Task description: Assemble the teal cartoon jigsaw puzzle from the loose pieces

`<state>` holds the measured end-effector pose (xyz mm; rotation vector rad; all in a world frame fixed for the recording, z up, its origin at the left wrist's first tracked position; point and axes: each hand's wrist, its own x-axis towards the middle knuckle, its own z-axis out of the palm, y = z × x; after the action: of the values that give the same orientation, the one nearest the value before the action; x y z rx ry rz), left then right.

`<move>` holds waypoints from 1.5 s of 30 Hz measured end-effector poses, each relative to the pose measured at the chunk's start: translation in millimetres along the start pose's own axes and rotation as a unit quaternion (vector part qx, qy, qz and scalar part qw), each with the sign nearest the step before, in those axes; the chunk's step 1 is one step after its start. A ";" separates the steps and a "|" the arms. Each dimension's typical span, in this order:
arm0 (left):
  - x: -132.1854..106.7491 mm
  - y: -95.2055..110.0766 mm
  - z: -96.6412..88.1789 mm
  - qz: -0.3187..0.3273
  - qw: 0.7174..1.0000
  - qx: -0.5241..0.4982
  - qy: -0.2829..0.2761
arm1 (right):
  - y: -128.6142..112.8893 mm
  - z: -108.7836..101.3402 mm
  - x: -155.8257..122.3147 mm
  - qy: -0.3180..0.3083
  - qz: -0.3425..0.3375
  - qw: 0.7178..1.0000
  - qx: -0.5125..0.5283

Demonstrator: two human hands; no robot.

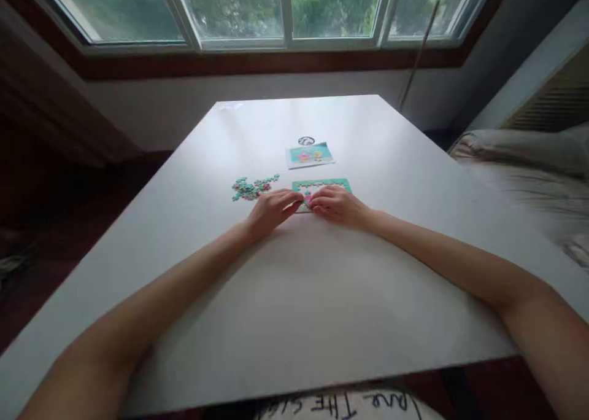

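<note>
the puzzle board lies flat on the desk, its long axis running left to right, one long side facing the desk's near edge. left hand and right hand hold curled fingertips over its near part; whether either grip pinches anything, cannot tell. loose pieces lie left, a picture card beyond.

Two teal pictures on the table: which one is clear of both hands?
The card, the farther one, lying flat beyond the puzzle. The left hand and right hand are both at the puzzle.
</note>
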<state>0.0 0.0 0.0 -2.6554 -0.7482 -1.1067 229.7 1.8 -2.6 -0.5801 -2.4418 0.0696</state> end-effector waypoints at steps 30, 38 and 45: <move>7.9 12.3 -10.9 0.079 0.996 0.013 -0.035 | -1.1 -6.0 0.6 0.026 -0.049 0.998 0.003; 8.5 11.6 -10.9 0.084 0.996 0.010 -0.043 | -1.2 -5.0 1.0 0.023 -0.053 0.998 -0.004; 7.0 11.4 -10.0 0.075 0.996 0.035 -0.033 | 0.2 -4.5 0.7 0.035 -0.055 0.998 -0.016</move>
<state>3.8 -10.4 12.5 -2.6508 -0.5774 -0.9411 231.9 1.9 1.4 -0.4534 -2.4063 -0.0333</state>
